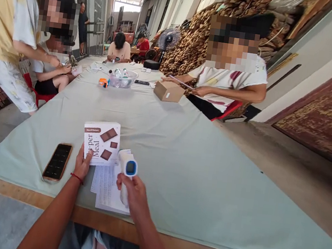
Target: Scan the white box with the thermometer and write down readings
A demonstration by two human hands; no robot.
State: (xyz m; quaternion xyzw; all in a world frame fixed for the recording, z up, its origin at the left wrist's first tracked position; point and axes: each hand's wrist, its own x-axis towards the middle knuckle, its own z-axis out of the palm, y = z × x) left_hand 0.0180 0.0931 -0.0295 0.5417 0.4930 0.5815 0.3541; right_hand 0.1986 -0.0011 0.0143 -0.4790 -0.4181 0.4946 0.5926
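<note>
My left hand [84,162] grips the lower left edge of a white box [109,145] printed with brown chocolate squares and the words "NutriMotion" and "Meal". A white infrared thermometer [125,162] with a blue-framed screen is held by its handle in my right hand [133,192], close to the box's lower right corner. Printed paper sheets [106,194] lie on the cloth beneath both hands, partly covered by the box and the thermometer. To the left of my left hand lies a phone [57,161] in an orange-brown case.
A pale green cloth [222,182] covers the long table. Farther along stand a clear plastic basin [122,80] with bottles, an orange object [104,82] and a cardboard box [168,91]. Several people sit or stand around the table. A fan [167,40] stands beyond it.
</note>
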